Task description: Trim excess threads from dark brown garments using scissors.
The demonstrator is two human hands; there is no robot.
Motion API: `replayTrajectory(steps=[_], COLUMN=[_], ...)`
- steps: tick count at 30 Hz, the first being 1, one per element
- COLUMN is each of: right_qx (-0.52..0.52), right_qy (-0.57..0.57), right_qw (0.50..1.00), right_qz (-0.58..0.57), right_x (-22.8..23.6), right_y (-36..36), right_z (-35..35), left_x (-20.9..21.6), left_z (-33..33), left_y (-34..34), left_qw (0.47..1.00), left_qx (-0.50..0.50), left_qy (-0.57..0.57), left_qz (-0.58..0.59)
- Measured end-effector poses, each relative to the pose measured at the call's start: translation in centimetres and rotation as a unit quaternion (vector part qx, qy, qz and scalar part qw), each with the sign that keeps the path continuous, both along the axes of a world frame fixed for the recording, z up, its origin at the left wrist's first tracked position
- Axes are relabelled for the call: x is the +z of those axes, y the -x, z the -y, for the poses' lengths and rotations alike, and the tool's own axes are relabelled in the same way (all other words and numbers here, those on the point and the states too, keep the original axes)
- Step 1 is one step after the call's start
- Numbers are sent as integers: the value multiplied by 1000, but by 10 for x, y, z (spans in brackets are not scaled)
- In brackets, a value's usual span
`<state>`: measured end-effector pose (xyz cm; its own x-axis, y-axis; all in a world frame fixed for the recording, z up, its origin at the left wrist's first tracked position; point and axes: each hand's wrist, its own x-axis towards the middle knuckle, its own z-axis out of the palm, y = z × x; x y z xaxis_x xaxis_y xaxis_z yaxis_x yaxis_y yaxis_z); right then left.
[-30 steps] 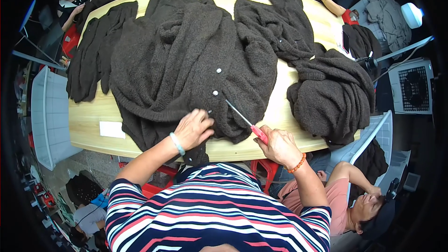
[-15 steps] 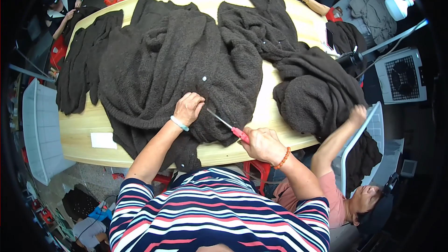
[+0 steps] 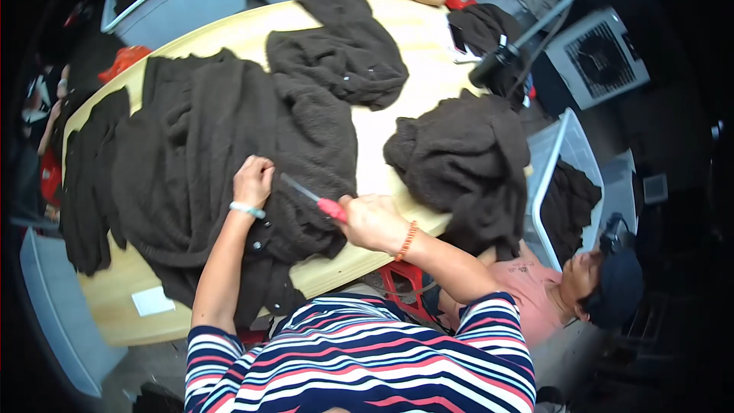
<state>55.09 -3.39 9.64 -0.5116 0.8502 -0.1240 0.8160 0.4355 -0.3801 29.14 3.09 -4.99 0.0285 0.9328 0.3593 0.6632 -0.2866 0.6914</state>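
A dark brown knit cardigan (image 3: 199, 130) lies rumpled in front of me, with pale round buttons (image 3: 256, 245) along its edge. My left hand (image 3: 253, 182) rests on it with the fingers closed in a pinch. What sits between those fingertips is hidden. To the right, my right hand (image 3: 373, 222) is closed around the red handle of a tool (image 3: 330, 209). Its slim metal shaft points up and left toward my left hand, over the knit. The tip is blurred, so its exact kind is unclear.
More brown knitwear (image 3: 459, 153) is heaped on the pale wooden table (image 3: 428, 46). A white card (image 3: 153, 302) lies near its left edge. A co-worker (image 3: 527, 291) is close on my right beside a white bin (image 3: 552, 160). A lamp arm (image 3: 569, 4) reaches over the right side.
The view has turned, so the table and both hands appear further left. The co-worker's raised hand at the right heap has dropped out of sight. That heap now lies apart from the far garment.
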Motion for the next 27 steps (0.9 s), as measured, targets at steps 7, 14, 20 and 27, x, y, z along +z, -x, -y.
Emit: replayTrajectory(steps=[7,14,20,27], right_qx=[-9,143,174,188], right_qy=[79,152,201,156], right_qw=[997,977,958,966], right_qz=[-20,50,106,84], right_x=[0,-3,-6,-4], right_y=[-4,-2,1,8], right_z=[2,30,40,41], left_x=[21,5,0,-5], left_z=[60,130,182,186], left_y=[3,4,23,30], left_qw=[986,958,955,982], left_qx=[-59,-81,-113,-56], left_qy=[-47,55,127,107], left_qz=[-152,-270,-244,-143])
